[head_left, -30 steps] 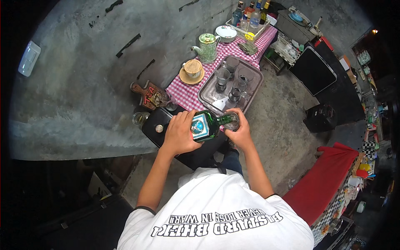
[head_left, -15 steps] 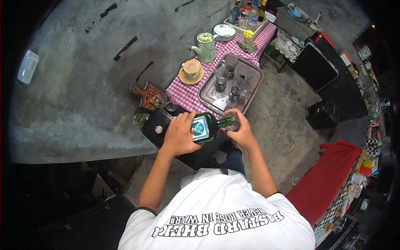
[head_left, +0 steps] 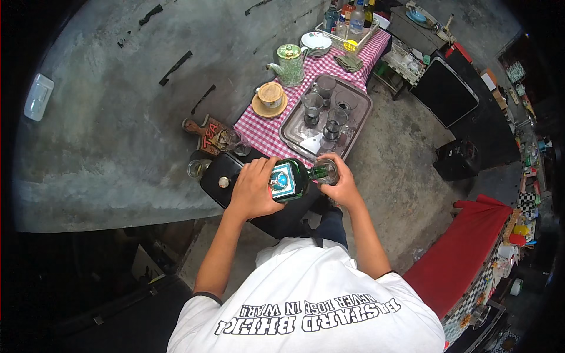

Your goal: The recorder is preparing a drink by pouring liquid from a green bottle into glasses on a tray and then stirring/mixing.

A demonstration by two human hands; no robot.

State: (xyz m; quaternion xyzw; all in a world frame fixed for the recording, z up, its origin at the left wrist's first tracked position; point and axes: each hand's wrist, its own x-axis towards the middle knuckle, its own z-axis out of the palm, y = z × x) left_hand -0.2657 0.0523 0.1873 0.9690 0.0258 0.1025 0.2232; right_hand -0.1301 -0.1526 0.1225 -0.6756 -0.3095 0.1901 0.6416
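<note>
Gripping, in the head view: left hand (head_left: 254, 187), closed around the body of a green bottle (head_left: 291, 179); right hand (head_left: 344, 183), fingers curled around a clear glass (head_left: 332, 170). Bottle location: lying tipped in front of the white shirt (head_left: 312, 276), near a black surface (head_left: 226, 166), its neck at the glass's mouth; whether neck and rim touch, or liquid runs, cannot be told from this angle. Handling, as judged: hold the glass steady, center the neck over it, tilt slowly, watch the level.

Containers: metal tray (head_left: 296, 136), bearing four glasses (head_left: 312, 107). Beside it, a cup (head_left: 271, 94), covered, contents hidden. Green teapot (head_left: 289, 70), lid on. White basket (head_left: 323, 32), at the checked tablecloth's (head_left: 259, 134) far end, holding several bottles (head_left: 356, 22).
</note>
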